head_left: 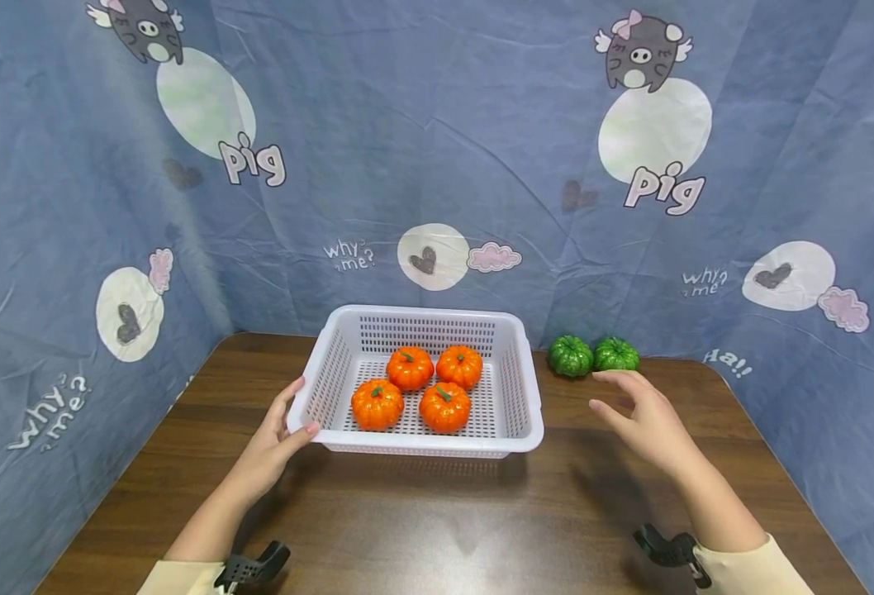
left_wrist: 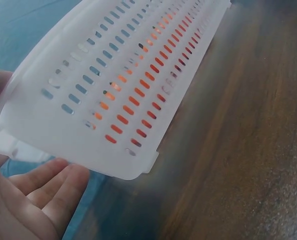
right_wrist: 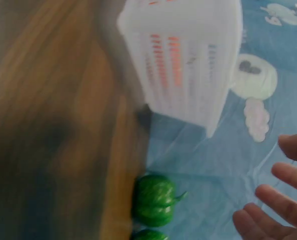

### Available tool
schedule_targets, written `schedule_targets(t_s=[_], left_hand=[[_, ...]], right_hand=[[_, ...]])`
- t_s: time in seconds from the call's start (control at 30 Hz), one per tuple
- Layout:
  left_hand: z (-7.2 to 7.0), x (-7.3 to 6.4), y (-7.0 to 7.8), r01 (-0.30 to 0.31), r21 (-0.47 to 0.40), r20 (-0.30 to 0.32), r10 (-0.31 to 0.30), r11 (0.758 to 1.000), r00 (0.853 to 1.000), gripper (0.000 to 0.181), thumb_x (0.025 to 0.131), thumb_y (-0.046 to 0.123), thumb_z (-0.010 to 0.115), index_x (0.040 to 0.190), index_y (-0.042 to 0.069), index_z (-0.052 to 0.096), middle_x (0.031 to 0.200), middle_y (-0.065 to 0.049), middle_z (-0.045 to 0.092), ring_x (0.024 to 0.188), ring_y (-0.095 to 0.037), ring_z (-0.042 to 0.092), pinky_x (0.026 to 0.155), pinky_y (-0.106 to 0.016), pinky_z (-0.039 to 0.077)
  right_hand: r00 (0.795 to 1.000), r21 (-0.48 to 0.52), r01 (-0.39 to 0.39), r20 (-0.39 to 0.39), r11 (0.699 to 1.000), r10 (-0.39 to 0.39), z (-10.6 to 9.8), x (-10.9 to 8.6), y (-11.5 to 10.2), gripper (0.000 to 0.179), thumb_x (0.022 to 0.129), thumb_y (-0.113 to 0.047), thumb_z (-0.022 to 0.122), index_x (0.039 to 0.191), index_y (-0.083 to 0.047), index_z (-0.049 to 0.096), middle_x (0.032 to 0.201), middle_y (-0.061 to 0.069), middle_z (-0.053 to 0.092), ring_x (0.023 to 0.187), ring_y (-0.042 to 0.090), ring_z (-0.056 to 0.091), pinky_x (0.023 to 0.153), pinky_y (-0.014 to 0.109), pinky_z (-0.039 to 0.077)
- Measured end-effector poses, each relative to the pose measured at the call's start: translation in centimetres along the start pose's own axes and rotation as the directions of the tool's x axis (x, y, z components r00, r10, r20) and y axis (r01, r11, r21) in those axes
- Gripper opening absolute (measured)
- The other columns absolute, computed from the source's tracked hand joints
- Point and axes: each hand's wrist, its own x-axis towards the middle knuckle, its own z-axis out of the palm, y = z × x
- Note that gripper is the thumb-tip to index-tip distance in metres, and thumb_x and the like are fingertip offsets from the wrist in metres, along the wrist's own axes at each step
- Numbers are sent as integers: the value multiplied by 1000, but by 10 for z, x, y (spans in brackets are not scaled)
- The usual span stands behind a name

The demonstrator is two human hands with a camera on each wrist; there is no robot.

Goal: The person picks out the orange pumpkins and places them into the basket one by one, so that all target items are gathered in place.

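A white slotted plastic basket (head_left: 416, 446) holds several orange toy pumpkins (head_left: 445, 407) with green stems. At its front left corner, my left hand (head_left: 269, 446) grips the rim, thumb on top and fingers along the outer left side. The left wrist view shows fingers (left_wrist: 71, 185) against the end wall of the basket (left_wrist: 113, 165). To the right of the basket, my right hand (head_left: 648, 421) is held in the air, fingers spread, with nothing in it. Just beyond its fingertips are two green toy pumpkins (head_left: 571, 356), side by side near the back edge.
The brown wooden table (head_left: 422, 521) carries everything. Behind and on both sides hangs a blue printed cloth (head_left: 437, 149), close to the table's back edge. Dark wrist straps (head_left: 254, 568) are on both forearms.
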Motion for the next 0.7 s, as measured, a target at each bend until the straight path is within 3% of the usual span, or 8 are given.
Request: schedule_targets(t_s=[0.23,0.53,0.6,0.7], left_hand=[[0,-2,1,8,7,-2,-8,1000,1000,76,102,13,55,161,15,7,157,-28,24,134,-45,38,92,-11,40],[0,-6,7,-21,9,-15,22,1000,1000,73,104,13,53,160,10,7,153,-32,31,134,-47,38,93,-11,40],[-1,-8,8,-30,32,-28,31,999,999,71,104,14,53,160,10,9,151,-32,34,133,-43,41,93,-11,40],[-4,-11,10,-48,83,-52,52,995,997,68,104,15,53,159,9,13,148,-30,39,130,-25,49,92,-10,41]], right_hand=[[994,-5,25,-102,1000,-26,4,-13,14,37,93,-15,72,127,-3,63,127,18,61,105,39,64,86,53,52],[991,-57,-15,-130,998,7,-3,-27,30,39,95,-20,70,129,-4,62,130,18,59,103,41,65,87,55,51],[991,-73,-20,-137,997,10,-5,-30,32,39,96,-20,69,130,-4,61,130,19,59,102,42,65,87,55,51],[989,-100,-26,-149,995,11,-8,-34,36,39,96,-21,69,130,-4,61,131,20,58,103,44,64,85,57,50]])
